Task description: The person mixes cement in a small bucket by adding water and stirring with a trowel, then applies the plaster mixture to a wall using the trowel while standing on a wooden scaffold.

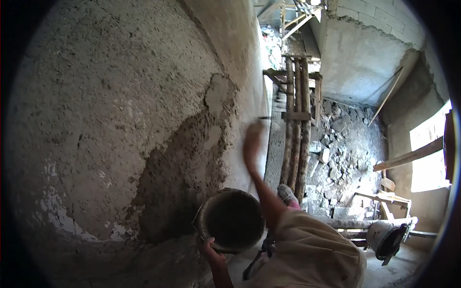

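Note:
My left hand point(212, 252) grips the near rim of a round bucket point(200, 222) with dark grey wet mix inside. The bucket is held close to the wall, at the lower middle of the view. Out ahead of it, my right hand point(253, 139) is smeared by motion beside the smooth wall strip. It looks closed, and a thin dark piece point(264, 117) juts from it; the kind of tool cannot be made out. On the left rises a rough plastered wall point(110, 96), with a darker, damp-looking patch point(177, 163) reaching down behind the bucket.
Scaffold poles point(297, 91) run away ahead, tied by crosspieces; a shoe point(287, 193) is at their near end. Broken stone rubble point(333, 168) lies below to the right. A mortar-stained bucket point(379, 240) sits at lower right beside a wooden rail point(355, 222). A slanted beam point(413, 153) crosses a bright window.

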The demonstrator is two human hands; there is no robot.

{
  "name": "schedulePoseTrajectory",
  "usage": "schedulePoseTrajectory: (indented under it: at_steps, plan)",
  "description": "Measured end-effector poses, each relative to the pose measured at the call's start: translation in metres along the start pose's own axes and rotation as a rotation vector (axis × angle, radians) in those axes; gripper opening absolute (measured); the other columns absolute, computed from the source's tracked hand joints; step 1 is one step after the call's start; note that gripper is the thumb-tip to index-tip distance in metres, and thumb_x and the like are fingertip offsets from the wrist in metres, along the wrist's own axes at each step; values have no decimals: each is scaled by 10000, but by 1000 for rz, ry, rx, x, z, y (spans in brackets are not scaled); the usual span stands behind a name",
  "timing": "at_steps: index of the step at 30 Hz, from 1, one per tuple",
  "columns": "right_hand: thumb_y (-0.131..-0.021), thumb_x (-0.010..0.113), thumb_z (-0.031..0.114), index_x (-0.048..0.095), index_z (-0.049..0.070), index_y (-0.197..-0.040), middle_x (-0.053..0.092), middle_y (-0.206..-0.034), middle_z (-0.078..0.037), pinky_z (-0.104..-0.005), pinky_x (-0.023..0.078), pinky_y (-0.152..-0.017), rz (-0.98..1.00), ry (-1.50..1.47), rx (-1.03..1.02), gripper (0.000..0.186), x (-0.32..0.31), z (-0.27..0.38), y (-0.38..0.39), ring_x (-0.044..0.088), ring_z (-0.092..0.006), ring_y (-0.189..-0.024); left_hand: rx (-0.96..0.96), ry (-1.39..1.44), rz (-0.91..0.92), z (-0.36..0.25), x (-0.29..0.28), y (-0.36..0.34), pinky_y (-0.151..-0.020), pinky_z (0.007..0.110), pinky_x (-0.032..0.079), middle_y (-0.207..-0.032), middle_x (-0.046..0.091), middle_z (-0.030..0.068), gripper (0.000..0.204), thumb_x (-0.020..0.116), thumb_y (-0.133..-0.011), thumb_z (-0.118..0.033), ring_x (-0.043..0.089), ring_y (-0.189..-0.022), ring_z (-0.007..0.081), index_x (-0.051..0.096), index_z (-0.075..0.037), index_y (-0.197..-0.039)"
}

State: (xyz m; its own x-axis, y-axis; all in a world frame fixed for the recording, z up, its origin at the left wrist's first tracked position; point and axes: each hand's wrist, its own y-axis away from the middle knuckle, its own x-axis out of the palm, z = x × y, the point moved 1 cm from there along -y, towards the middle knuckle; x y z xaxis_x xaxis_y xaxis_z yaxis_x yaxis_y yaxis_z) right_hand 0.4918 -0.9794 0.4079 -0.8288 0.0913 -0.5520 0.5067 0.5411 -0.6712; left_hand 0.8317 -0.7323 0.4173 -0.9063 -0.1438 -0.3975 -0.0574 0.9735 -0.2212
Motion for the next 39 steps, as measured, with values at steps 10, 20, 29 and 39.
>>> schedulePoseTrajectory:
  at_steps: [10, 20, 29, 39]
  plan:
    - [-933, 591, 308, 369, 82, -1366, 617, -1078, -230, -455, 555, -740, 1049, -2612, -1000, 537, -270, -254, 9, 665, -405, -861, 257, -328, 9, 9, -57, 24, -877, 415, 458, -1061, 552, 170, 278, 590, -818, -19, 551, -983, 299, 536, -22, -1091]
    - [-888, 602, 164, 476, 93, -1298, 630, -849, -164, -405, 556, -572, 712, -1245, -1224, 435, -74, -296, 95, 689, -320, -707, -496, 779, 52, -66, -28, -65, -810, 319, 497, -978, 614, 52, 441, 581, -661, 9, 596, -864, 169, 600, -8, -1101]
    - [-876, 596, 158, 445, 10, -1320, 628, -891, -153, -403, 541, -576, 403, -1074, -1529, 492, -105, -263, 95, 665, -269, -659, -310, 893, 52, -92, -28, -88, -813, 342, 537, -1009, 642, 100, 447, 593, -635, 13, 648, -879, 217, 595, -11, -1081]
    - [-851, 606, 186, 414, 22, -1387, 603, -851, -118, -355, 495, -499, -14, -1082, -1410, 593, -141, -257, 106, 628, -216, -631, -241, 919, -17, -93, -45, -83, -832, 352, 534, -1003, 644, 95, 456, 581, -642, 0, 641, -892, 219, 605, 1, -1098]
